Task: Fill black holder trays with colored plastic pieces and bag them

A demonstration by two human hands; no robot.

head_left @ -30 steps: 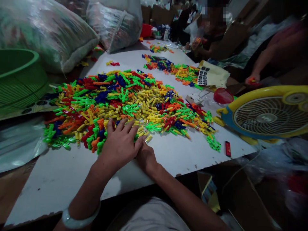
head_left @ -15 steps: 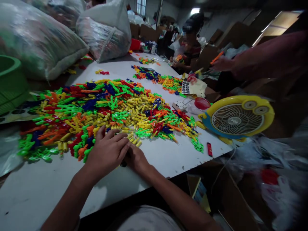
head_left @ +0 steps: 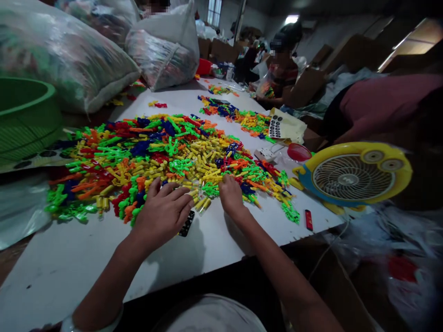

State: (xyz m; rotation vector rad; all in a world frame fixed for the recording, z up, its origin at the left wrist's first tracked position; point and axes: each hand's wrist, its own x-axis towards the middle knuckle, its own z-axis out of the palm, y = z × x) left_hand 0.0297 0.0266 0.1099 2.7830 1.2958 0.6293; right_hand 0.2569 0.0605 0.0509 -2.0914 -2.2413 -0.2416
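Left hand point(head_left: 162, 214): palm down, fingers spread and lightly curled, resting on the near fringe of the heap; it covers what lies under it, so whether anything is pinched cannot be told. A small black perforated plastic strip point(head_left: 187, 224) pokes out from under its thumb side, flat on the white worktop point(head_left: 69, 258).

Right hand point(head_left: 231, 196): palm down, fingers bent into the heap's near edge; the fingertips are buried among the pieces, so a hold cannot be confirmed.

Between the two hands: a few short yellow plastic tube pieces point(head_left: 201, 203), loose on the worktop just clear of the heap. Long axes run roughly from the near edge toward the far edge, tilted a little rightward. They lie just beside the left hand's fingertips and near the right hand's thumb side; left looks marginally closer.

Heap of small multicoloured plastic toy parts point(head_left: 155, 147) (green, yellow, red, orange, blue): spreads across the middle of the worktop, beyond both hands.

Surroundings: yellow-and-blue round desk fan point(head_left: 353, 177) at the right edge; small red lighter-like object point(head_left: 308, 220) near the near-right corner; green plastic basket point(head_left: 24, 115) off the left edge; bulky clear plastic sacks point(head_left: 69, 55) at the far-left corner. Another person in a pink sleeve point(head_left: 380, 101) is beyond the fan.
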